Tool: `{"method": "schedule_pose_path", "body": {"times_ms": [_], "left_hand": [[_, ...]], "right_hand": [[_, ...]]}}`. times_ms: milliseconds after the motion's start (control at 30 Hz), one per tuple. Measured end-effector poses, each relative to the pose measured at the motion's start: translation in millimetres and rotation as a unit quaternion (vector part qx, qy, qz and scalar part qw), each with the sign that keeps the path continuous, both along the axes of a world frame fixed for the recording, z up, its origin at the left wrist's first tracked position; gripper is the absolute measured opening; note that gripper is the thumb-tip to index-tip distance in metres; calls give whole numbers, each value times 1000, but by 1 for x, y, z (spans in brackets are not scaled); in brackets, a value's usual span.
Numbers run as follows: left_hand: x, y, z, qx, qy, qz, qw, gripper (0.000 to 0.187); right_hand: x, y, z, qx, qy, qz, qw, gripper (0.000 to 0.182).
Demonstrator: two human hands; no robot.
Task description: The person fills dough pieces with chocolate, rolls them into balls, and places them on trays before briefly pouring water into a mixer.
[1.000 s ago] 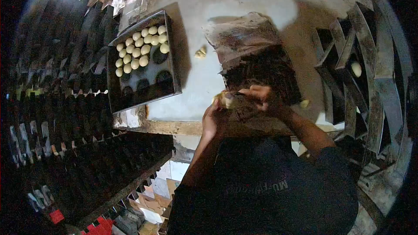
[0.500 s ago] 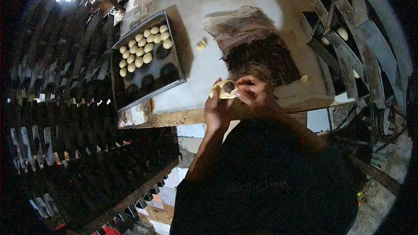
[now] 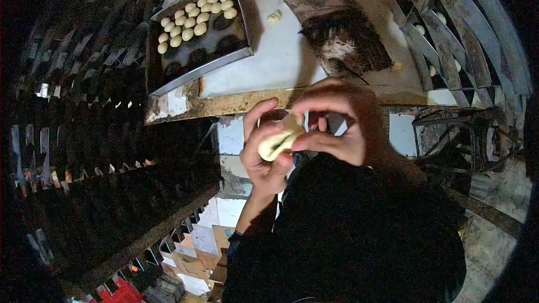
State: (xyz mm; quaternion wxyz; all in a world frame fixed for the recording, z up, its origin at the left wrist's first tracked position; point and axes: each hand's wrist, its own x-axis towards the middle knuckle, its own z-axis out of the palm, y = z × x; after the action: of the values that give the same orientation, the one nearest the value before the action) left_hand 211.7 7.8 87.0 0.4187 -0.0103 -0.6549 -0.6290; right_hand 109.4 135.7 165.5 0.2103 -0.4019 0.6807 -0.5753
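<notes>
Head view: we see a dough piece [image 3: 276, 142] with dark filling at centre, cupped in the left hand [image 3: 264, 154] and pinched by the right hand [image 3: 334, 129]. At 11 o'clock, a tray [image 3: 168, 78] of dough balls [image 3: 193, 17].

Readable text: none can be made out anywhere in the head view.
Dark shirt [image 3: 359, 235]: no print can be read on the chest; the cloth is seen as plain black.
Baking tray [image 3: 168, 73]: no stamp, number or brand is seen on its rim.
Desk [image 3: 281, 50]: no label or sign is found on its pale top or its worn front edge.
Cartons on the floor [image 3: 193, 264]: flat printed-looking faces are seen, but they are too small and blurred for any letters to be read.
Red object at the lower edge [image 3: 120, 293]: no wording can be told.
</notes>
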Motion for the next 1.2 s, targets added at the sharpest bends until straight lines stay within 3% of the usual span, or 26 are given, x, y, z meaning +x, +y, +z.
{"method": "schedule_pose_path", "body": {"times_ms": [33, 67, 100, 167, 233, 267, 300, 367, 400, 433, 467, 500, 567, 633, 667, 700, 767, 800, 833, 933, 1000, 1033, 1100, 1167, 1200], "left_hand": [[3, 3, 1, -29, 18, 20, 999, 46], [9, 7, 1, -80, 5, 39, 996, 37], [5, 9, -4, -140, 62, 52, 987, 31], [5, 21, -1, -208, 39, 127, 969, 28], [4, 36, 11, -277, -8, 195, 941, 39], [6, 41, 19, -357, -109, 190, 908, 53], [1, 46, 22, -314, -103, 160, 930, 59], [-14, 61, 26, -227, -90, 91, 966, 69], [-28, 77, 23, -91, -65, 65, 992, 72], [-34, 87, 28, 62, -55, -80, 993, 68], [-38, 98, 37, 211, -48, -220, 951, 65], [-48, 111, 38, 266, -41, -287, 919, 53], [-85, 142, 22, 154, 82, -268, 948, 39], [-115, 165, 27, 48, 113, -264, 957, 38], [-129, 173, 34, -10, 110, -267, 957, 34], [-143, 181, 41, -67, 111, -269, 954, 32], [-168, 223, 61, -30, 118, -220, 968, 31], [-180, 244, 67, 3, 126, -191, 973, 41], [-189, 265, 71, 9, 111, -151, 982, 57], [-221, 318, 94, 91, 184, -245, 947, 78], [-241, 330, 109, -13, 147, -274, 950, 71], [-254, 338, 113, -40, 170, -297, 939, 58], [-282, 354, 122, -89, 215, -345, 909, 37], [-290, 359, 143, -148, 233, -360, 891, 30], [-287, 370, 146, -151, 208, -313, 914, 30]], "right_hand": [[2, 5, 4, 46, -132, 21, 990, 44], [9, 10, -7, 18, -183, 16, 983, 43], [11, 13, -16, -29, -66, 7, 997, 42], [11, 21, -26, -115, 170, -12, 979, 41], [24, 27, 1, -83, 184, -34, 979, 46], [27, 33, 4, -41, 201, -47, 978, 46], [27, 41, 5, 1, 215, -63, 975, 45], [13, 61, -8, -64, 285, -98, 951, 43], [4, 72, -12, -95, 321, -116, 935, 42], [-6, 86, -8, -86, 303, -129, 940, 41], [-16, 102, 2, -79, 284, -141, 945, 39], [-26, 118, 11, -73, 264, -154, 950, 38], [-44, 150, 25, -77, 127, -159, 976, 31], [-62, 192, 37, -54, -65, -93, 992, 26], [-74, 212, 25, -83, 84, -98, 988, 26], [-82, 226, 23, -108, 142, -127, 976, 29], [-92, 255, 32, -127, 240, -172, 947, 36], [-97, 270, 42, -122, 276, -191, 934, 41], [-100, 287, 47, -134, 266, -186, 936, 41], [-111, 336, 49, -169, 242, -164, 941, 40], [-122, 360, 47, -196, 227, -146, 943, 40], [-130, 369, 49, -209, 217, -136, 944, 40], [-146, 378, 62, -128, 273, -128, 945, 35], [-153, 388, 82, -34, 399, -192, 896, 33], [-146, 400, 80, -32, 364, -225, 903, 33]]}}
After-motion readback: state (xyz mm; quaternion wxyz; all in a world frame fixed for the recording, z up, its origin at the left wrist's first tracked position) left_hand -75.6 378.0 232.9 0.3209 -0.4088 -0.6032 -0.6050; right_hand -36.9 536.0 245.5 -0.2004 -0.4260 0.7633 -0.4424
